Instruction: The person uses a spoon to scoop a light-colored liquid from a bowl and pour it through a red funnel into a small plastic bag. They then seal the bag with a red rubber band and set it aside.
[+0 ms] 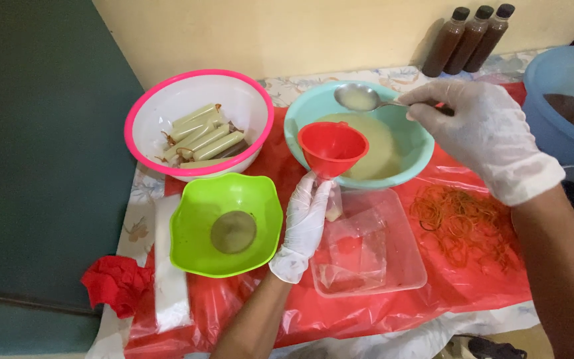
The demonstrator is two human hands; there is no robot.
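My gloved left hand (pixel 303 226) grips the neck of a red funnel (pixel 332 147), with a thin clear plastic bag pinched under its spout, above a clear plastic tray (pixel 403 266). My gloved right hand (pixel 483 136) holds a metal spoon (pixel 360 98) filled with pale yellowish liquid. The spoon hovers over a teal bowl (pixel 300 113) of the same liquid, just behind the funnel.
A pink-rimmed white bowl (pixel 197 83) holds several filled tube-shaped bags. A green bowl (pixel 224 226) with a little liquid sits front left. Rubber bands (pixel 463 223) lie on the red plastic sheet. Three dark bottles (pixel 473 36) stand by the wall; a blue tub (pixel 563 80) at right.
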